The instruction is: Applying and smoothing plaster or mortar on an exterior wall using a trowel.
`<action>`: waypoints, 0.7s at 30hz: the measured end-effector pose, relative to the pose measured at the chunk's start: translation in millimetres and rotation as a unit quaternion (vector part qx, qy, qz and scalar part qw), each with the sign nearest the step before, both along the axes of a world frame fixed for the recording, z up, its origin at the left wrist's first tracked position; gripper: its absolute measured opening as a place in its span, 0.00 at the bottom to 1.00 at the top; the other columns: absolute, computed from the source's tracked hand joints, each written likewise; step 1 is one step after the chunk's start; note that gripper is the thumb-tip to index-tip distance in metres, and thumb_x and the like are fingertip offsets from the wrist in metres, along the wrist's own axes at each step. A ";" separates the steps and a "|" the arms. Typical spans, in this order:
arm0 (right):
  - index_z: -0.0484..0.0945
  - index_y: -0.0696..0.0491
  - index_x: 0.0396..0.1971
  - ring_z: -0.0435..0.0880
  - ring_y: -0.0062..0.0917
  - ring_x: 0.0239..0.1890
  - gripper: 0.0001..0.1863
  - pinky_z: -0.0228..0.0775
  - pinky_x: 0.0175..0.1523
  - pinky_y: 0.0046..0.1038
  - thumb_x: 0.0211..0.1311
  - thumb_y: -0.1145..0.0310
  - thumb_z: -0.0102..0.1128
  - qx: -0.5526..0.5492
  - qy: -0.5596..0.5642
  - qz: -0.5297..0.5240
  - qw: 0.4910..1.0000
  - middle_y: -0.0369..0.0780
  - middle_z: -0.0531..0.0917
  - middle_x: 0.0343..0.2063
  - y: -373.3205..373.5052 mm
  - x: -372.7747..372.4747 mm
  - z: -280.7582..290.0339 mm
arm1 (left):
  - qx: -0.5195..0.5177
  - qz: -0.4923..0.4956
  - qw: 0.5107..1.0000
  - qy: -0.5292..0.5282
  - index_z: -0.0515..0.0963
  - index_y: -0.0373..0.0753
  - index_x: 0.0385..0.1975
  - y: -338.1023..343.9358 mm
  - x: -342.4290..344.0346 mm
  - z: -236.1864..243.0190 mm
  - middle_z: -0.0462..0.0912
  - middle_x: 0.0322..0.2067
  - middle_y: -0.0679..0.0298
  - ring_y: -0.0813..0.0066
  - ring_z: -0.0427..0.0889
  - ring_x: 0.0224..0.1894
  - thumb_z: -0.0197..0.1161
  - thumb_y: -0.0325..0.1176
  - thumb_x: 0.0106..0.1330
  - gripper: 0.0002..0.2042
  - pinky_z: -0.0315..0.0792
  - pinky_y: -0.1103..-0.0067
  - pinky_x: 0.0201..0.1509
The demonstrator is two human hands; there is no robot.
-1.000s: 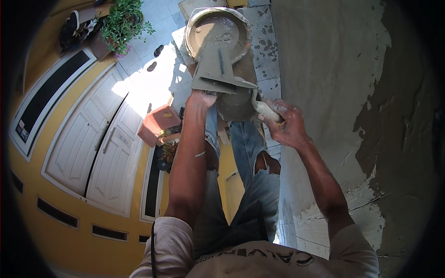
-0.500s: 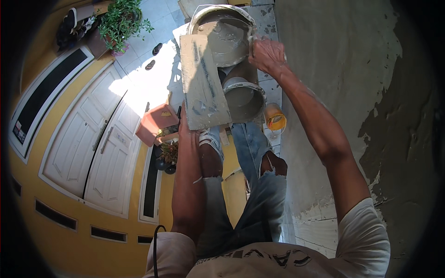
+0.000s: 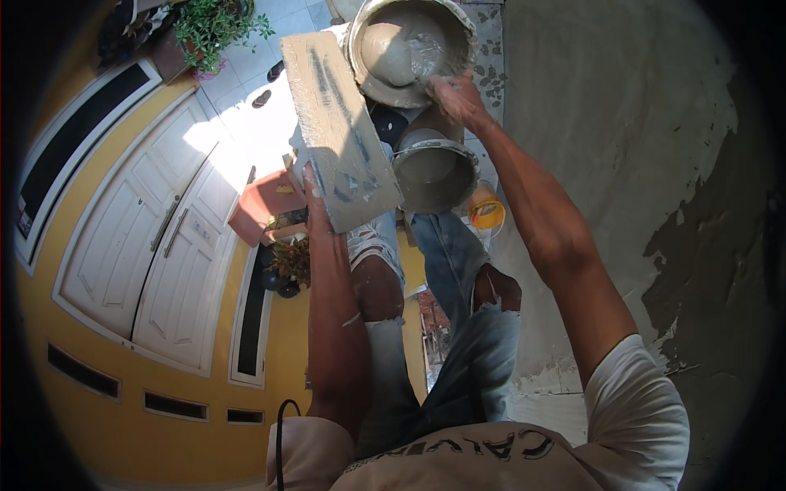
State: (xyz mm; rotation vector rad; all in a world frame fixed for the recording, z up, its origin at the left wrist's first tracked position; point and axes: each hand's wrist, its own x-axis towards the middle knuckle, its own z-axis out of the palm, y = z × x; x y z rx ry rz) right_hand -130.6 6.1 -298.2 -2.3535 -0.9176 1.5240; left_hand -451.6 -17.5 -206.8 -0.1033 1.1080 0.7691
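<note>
From my end, the left hand (image 3: 313,186) grasps the board (image 3: 340,135), left of the far bucket (image 3: 370,82); a slack grip could tip it. The right hand (image 3: 458,100) curls at that bucket's near rim, its hold unclear; a hard tug might slop mortar (image 3: 389,53).

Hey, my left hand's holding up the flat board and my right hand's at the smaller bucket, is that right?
Not quite: the head view shows your right hand at the rim of the larger bucket, not the smaller one. Your left hand is indeed holding up the flat board.
</note>
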 end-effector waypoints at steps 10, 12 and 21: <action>0.80 0.61 0.27 0.73 0.19 0.24 0.18 0.68 0.33 0.28 0.65 0.59 0.58 -0.005 0.130 -0.181 0.975 0.35 0.77 0.20 -36.8 -30.6 166.8 | 0.060 -0.008 0.998 -0.012 0.72 0.34 0.63 22.3 14.7 -10.8 0.81 0.55 0.55 0.61 0.86 0.50 0.59 0.56 0.73 0.31 0.85 0.68 0.51; 0.82 0.63 0.34 0.79 0.23 0.26 0.15 0.72 0.35 0.30 0.64 0.64 0.58 0.041 0.135 -0.196 0.970 0.39 0.81 0.23 -45.8 -47.0 228.1 | 0.063 -0.024 0.997 -0.033 0.72 0.34 0.63 18.6 29.8 -14.7 0.81 0.55 0.55 0.61 0.86 0.50 0.59 0.57 0.73 0.31 0.85 0.68 0.51; 0.80 0.65 0.48 0.87 0.46 0.35 0.16 0.77 0.42 0.37 0.65 0.71 0.63 0.153 -0.031 -0.099 0.983 0.54 0.85 0.34 -33.5 -118.0 353.2 | 0.111 -0.040 0.990 -0.081 0.70 0.33 0.65 -13.1 92.8 19.7 0.80 0.57 0.53 0.60 0.86 0.52 0.58 0.67 0.69 0.41 0.85 0.66 0.54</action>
